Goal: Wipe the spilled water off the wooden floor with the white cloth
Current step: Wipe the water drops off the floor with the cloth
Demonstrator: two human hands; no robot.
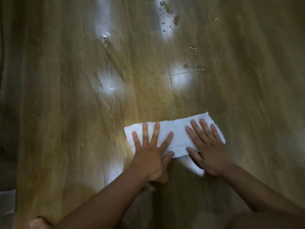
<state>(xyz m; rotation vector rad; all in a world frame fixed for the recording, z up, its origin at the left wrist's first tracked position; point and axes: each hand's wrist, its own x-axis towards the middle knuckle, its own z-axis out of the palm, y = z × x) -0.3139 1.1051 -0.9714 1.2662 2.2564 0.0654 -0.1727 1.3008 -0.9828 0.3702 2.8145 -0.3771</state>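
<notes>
Head view: both hands press a folded white cloth [175, 134] flat on the wooden floor [66, 113].
Left hand [152, 154] and right hand [208, 149] lie palm-down, fingers spread, gripping nothing; water drops [176, 19] glisten farther off, right of centre.

- No legible text, label, brand, number or sign appears anywhere in the view.
- The white cloth [175, 134] carries no print or tag that can be read.
- The wooden floor [66, 113] shows only grain, plank seams and glare; no markings.
</notes>
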